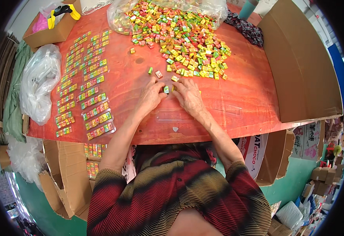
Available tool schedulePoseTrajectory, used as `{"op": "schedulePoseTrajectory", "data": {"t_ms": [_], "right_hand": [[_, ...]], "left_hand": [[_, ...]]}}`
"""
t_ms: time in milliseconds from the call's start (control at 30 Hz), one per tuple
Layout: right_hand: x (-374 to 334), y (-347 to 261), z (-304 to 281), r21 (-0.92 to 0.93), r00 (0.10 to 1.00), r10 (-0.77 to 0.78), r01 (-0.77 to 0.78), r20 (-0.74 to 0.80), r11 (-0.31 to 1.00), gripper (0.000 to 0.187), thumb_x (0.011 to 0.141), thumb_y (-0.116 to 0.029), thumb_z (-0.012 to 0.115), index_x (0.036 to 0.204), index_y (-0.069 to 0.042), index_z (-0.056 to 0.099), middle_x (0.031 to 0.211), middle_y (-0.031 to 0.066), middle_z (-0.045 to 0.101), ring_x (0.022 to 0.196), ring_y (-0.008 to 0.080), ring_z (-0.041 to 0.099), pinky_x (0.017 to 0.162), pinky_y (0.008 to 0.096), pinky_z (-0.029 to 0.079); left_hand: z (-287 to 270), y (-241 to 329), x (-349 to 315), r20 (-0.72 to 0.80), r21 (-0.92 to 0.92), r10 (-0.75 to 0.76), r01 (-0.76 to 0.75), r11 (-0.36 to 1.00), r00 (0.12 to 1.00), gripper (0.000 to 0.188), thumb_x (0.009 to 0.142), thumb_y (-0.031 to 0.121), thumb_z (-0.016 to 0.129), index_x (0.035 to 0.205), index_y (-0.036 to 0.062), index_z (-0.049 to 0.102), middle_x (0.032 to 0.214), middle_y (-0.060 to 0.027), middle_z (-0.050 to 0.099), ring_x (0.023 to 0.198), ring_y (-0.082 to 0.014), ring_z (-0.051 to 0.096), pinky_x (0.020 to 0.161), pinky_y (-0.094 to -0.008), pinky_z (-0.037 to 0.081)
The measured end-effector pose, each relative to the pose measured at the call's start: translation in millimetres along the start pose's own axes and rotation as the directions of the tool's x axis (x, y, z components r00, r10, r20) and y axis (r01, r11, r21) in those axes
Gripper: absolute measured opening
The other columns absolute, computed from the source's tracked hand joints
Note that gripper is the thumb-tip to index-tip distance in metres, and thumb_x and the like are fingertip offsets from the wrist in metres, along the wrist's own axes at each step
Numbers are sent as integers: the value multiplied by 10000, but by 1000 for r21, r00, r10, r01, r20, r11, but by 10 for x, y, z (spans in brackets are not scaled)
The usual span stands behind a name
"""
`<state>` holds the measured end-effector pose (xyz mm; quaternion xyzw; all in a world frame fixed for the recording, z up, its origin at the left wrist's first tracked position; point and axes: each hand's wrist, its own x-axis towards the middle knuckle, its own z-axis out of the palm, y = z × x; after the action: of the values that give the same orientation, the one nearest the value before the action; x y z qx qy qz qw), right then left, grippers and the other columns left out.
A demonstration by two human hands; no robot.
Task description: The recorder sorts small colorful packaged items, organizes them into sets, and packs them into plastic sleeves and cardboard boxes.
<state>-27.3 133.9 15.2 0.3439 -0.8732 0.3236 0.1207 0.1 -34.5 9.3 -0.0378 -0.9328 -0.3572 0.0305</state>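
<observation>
Item: small boxes (195,49), yellow, red and green, in a loose heap on my red table (250,90), running back into the mouth of a clear bag (118,17) at the far edge.

Item: my left fingers (155,83), bent, the thumb just beside or touching a green-and-white box (166,89); I cannot tell whether they pinch it.

Item: my right fingers (182,85), curled low over the table, nearest a yellow box (175,78) at their tips; grip hidden, cannot tell. More yellow shows from beneath this hand.

Item: one green box (150,70) and one red box (158,74), loose, just beyond my left fingers.

Item: trays (98,121), clear, each holding a short row of mixed-colour boxes; the nearest ones stand at the table's front left. Further rows run behind and beside them in columns.

Item: carton (48,39), open, far left; in it a pink bag (41,24) and whitish plastic, with a yellow-and-black tool (75,12) at its top.

Item: plastic bag (42,84), clear, crumpled, left edge; contents blurred.

Item: tall carton (301,67), right side of the table; inside not visible to me.

Item: lower carton (75,161), flaps open, below the table at left; boxes show packed in rows.
</observation>
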Motion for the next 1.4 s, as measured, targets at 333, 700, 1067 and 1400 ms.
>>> {"op": "schedulePoseTrajectory", "data": {"t_ms": [333, 700, 1067, 1400], "right_hand": [[118, -151, 229, -47, 994, -97, 99, 43, 994, 322, 717, -126, 620, 1028, -68, 561, 972, 102, 520, 904, 274, 475, 766, 383, 380], [-99, 97, -210, -250, 989, 146, -139, 11, 958, 419, 710, -157, 647, 1094, -49, 517, 972, 144, 509, 900, 309, 520, 710, 394, 447], [-124, 276, -264, -44, 941, 177, -171, 289, 984, 443, 736, -110, 619, 1154, -77, 477, 954, 151, 498, 868, 337, 532, 717, 388, 452], [-87, 247, -196, 64, 966, 100, -118, 240, 991, 420, 710, -76, 628, 1116, -142, 541, 947, 123, 513, 864, 322, 534, 728, 384, 448]], "left_hand": [[-143, -293, -38, -34, -145, -6, 1, 989, 999, 356, 718, -42, 532, 1071, 0, 519, 1035, -170, 492, 931, -296, 524, 797, -345, 431], [-77, -78, -121, -29, -95, 52, -54, 994, 998, 482, 658, 64, 682, 1105, 35, 506, 945, -111, 479, 856, -253, 516, 759, -343, 427], [12, 76, 89, 116, -60, 142, -136, 989, 983, 444, 683, 72, 656, 1107, 53, 524, 1062, -135, 486, 1007, -303, 487, 848, -363, 406], [131, -88, 144, 54, -35, 256, -254, 967, 965, 345, 685, 106, 662, 1013, 58, 569, 982, -123, 506, 921, -311, 521, 766, -384, 437]]}}
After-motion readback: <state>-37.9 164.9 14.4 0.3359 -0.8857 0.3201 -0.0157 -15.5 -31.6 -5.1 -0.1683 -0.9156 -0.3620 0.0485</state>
